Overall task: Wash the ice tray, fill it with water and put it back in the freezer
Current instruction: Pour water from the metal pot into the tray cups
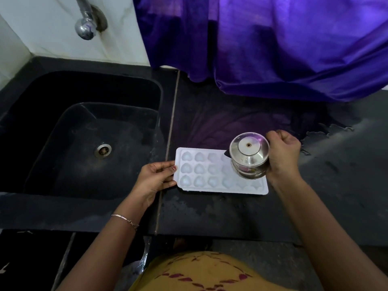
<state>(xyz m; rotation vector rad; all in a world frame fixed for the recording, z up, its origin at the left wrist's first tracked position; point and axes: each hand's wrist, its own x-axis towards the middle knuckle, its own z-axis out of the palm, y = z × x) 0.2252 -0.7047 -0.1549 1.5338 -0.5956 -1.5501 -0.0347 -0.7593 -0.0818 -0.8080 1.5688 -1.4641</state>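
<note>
Ice tray (201,169) end pinched by left hand (154,179); right hand (282,156) grips tipped steel pot (248,157).

One view, head-worn, wide-angle. It faces forward and steeply down over the counter (210,213), close above it. The sink (84,131) lies left, curtain (273,43) far right, wearer's torso (199,271) at the near edge. The tray (210,171) and pot (248,158) sit mid-frame.
</note>
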